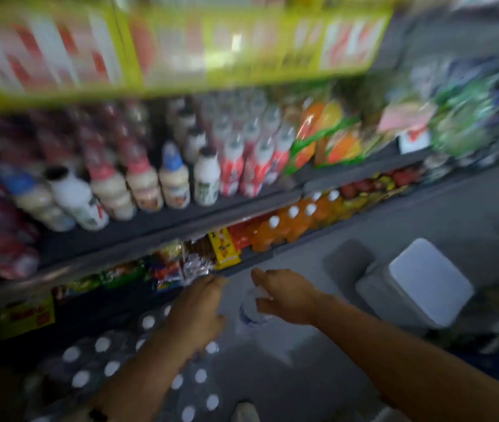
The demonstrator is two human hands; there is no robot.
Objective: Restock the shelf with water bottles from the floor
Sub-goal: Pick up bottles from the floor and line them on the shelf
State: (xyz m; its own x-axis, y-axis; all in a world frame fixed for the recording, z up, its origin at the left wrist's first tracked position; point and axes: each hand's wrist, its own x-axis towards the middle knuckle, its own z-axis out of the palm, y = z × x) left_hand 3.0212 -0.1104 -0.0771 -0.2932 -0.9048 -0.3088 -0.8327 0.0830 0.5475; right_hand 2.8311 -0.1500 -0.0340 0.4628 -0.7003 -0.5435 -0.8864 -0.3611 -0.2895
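Gripping a clear plastic water bottle with a blue label (251,312) from above, our right hand (284,296) curls its fingers round the bottle's neck, over the grey floor (318,376). Our left hand (199,309) reaches toward the dark shelf (150,239); blur hides how far its fingers spread. White-capped clear water bottles in a shrink-wrapped pack (96,370) sit below our left forearm.

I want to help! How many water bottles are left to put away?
Can't count them; the picture is blurry. Nothing clearly looks shelved yet. The right hand grips one water bottle, near the bottom shelf. The left hand reaches forward. A big pack of white-capped bottles sits on the floor, so plenty remains.
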